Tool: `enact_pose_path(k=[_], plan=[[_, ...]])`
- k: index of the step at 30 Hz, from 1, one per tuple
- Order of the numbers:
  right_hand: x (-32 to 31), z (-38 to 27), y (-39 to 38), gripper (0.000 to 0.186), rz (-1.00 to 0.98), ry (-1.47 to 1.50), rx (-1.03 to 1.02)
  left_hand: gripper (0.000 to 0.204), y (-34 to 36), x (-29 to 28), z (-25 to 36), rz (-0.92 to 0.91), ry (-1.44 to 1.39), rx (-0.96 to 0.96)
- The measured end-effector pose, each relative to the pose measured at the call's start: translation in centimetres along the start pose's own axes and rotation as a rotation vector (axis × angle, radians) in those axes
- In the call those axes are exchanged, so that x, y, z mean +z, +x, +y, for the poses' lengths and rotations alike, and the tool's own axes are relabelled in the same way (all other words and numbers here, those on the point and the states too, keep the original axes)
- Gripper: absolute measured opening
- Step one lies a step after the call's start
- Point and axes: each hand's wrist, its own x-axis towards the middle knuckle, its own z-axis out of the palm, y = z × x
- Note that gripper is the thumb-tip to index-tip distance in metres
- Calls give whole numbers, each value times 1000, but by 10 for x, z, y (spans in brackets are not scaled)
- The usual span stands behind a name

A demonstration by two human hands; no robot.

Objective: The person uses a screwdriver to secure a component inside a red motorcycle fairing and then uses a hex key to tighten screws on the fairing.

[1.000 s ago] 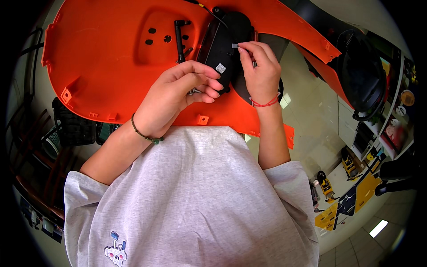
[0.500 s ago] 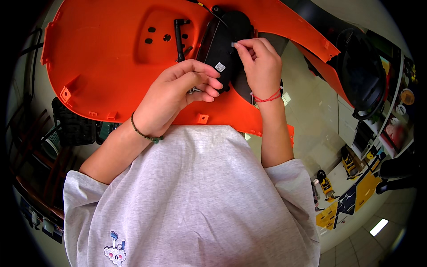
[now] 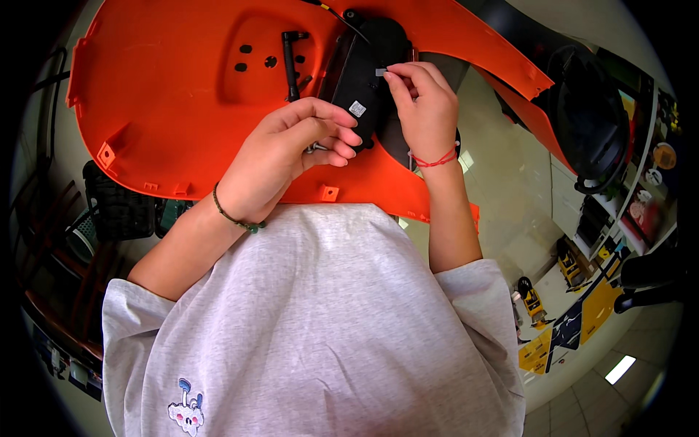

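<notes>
A large orange plastic panel [image 3: 160,87] lies in front of me, with a black lamp-like housing [image 3: 384,40] on it that carries a small white label. My right hand [image 3: 429,109] pinches a small flat greyish clip [image 3: 380,72] between thumb and forefinger, right over the housing. Close to the housing's near end, my left hand [image 3: 280,146] is curled with its palm turned inward. Small silver screws [image 3: 316,147] show inside its fingers; how many is hidden. A black L-shaped ratchet wrench [image 3: 290,65] rests in the panel's recess, beyond the left hand.
A black cable [image 3: 351,23] runs over the housing's far end. An orange arm of the panel [image 3: 502,47] reaches right toward a round black part [image 3: 591,124]. An open black tool case [image 3: 120,204] lies at the left. Yellow tools [image 3: 533,300] are at the lower right.
Both hands hold nearly the same pose. The view has shifted very slightly, and the clip in my right hand shows a little more of its flat face.
</notes>
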Motion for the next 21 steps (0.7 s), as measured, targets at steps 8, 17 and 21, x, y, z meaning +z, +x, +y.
enact_pose_path(k=[8,17,21], plan=[[-11,12,16,9,-50,-184,-399,24,1,2,1,-3,16,4],[-11,1,11,8,-120,-175,-141,23,0,4,2,14,21,10],[-4,-6,3,12,-75,20,116,23,0,1,1,18,18,8]])
